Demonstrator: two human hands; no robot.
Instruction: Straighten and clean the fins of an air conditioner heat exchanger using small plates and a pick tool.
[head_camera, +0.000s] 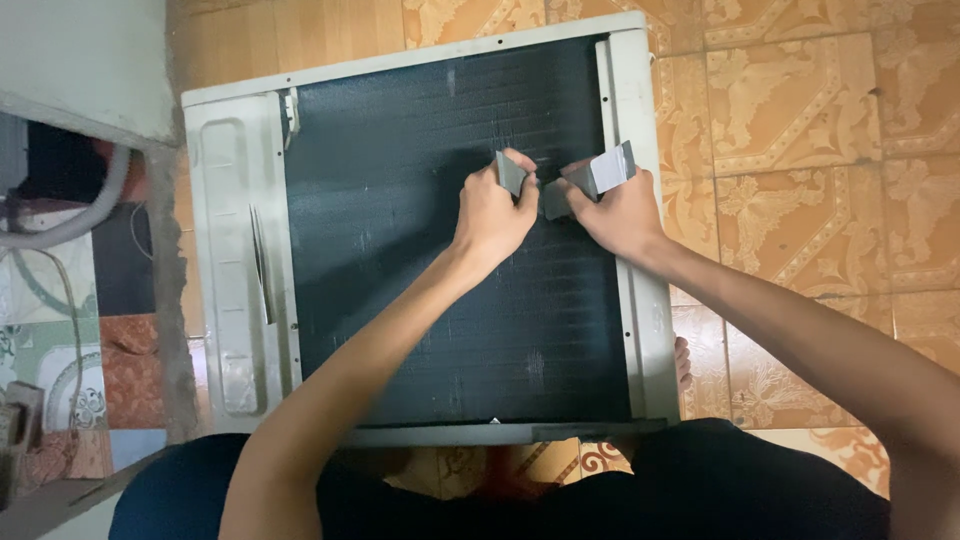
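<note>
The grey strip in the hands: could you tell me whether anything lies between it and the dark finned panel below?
Nothing visible does. The left hand and right hand pinch the grey strip right over the dark finned panel.

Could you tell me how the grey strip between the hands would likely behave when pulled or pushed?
The grey strip looks thin and folded, so probably floppy and light. Both the left hand and right hand pinch it, suggesting it creases easily.

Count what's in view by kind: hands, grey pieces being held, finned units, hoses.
Hands: 2, left hand and right hand
Grey pieces held: 2, one in the left, one in the right
Finned unit in white frame: 1
Grey hose: 1
Total: 6
</note>
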